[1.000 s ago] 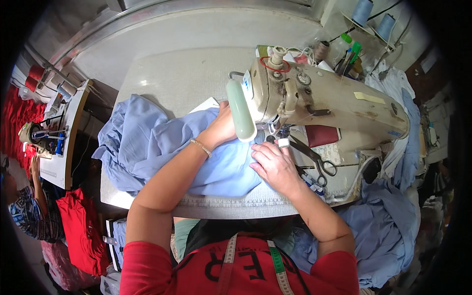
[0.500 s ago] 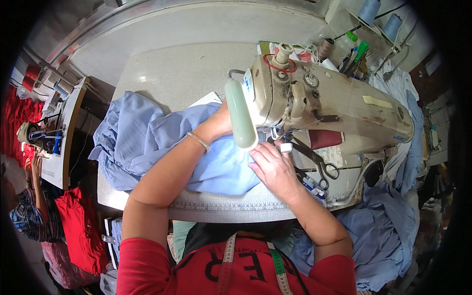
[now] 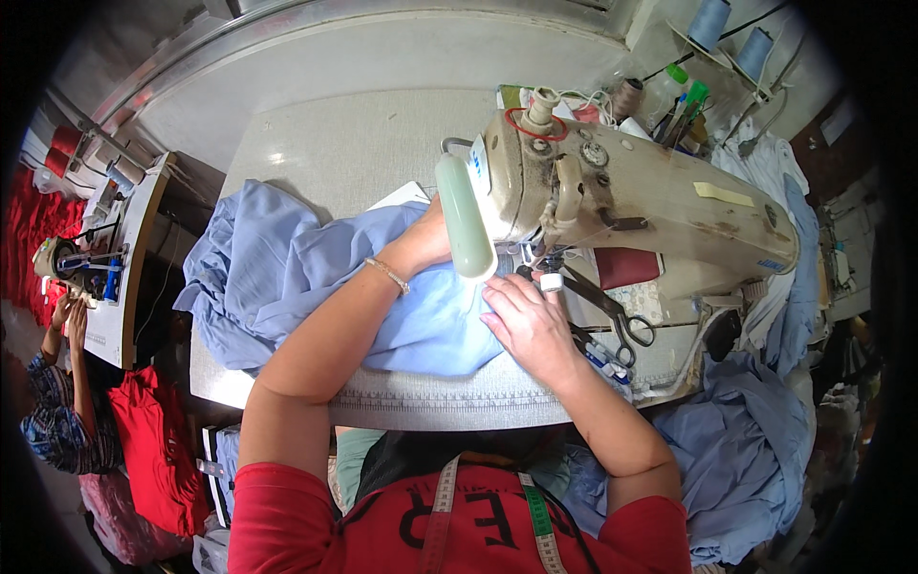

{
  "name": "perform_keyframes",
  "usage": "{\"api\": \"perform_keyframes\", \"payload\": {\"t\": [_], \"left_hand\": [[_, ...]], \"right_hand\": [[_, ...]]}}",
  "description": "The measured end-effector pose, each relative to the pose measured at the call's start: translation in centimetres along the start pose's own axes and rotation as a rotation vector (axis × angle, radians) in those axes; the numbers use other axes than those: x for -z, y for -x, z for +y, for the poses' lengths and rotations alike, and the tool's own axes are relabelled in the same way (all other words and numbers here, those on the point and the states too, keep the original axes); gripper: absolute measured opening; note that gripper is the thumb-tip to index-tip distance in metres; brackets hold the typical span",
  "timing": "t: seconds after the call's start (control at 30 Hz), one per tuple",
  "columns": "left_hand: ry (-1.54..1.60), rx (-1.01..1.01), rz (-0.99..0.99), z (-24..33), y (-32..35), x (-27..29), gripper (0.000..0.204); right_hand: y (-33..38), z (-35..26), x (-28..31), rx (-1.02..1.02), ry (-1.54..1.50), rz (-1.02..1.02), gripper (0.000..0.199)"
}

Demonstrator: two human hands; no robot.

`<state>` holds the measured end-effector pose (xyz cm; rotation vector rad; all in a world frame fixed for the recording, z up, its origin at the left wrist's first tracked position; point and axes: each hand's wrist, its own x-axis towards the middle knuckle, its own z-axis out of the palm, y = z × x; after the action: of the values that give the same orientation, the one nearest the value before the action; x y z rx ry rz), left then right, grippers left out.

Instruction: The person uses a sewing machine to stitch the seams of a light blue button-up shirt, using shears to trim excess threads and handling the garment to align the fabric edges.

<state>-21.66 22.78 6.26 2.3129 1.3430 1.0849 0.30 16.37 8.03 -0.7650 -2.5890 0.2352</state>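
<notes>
Big dark letters cross the red tee [image 3: 387, 545]; nos. on the tape meas. [image 3: 446, 490] & table-edge ruler strip [image 3: 430, 401] look too sm. to read. Sewing mach. [image 3: 660, 196] has blue lettering at its R end.

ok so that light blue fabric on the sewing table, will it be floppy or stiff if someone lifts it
Probably floppy: the light blue fabric lies in soft, loose folds. It looks thin, so it's likely light for its spread. Pushed, its left part would likely bunch rather than slide flat, being already rumpled.
</notes>
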Motion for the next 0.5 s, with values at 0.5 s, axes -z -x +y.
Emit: {"api": "perform_keyframes", "payload": {"t": [0.5], "left_hand": [[-0.302, 0.013, -0.098, 6.8, 5.1, 4.8, 0.030]], "right_hand": [[1.3, 1.7, 0.1, -0.193, -0.324, 0.094, 0.034]]}}
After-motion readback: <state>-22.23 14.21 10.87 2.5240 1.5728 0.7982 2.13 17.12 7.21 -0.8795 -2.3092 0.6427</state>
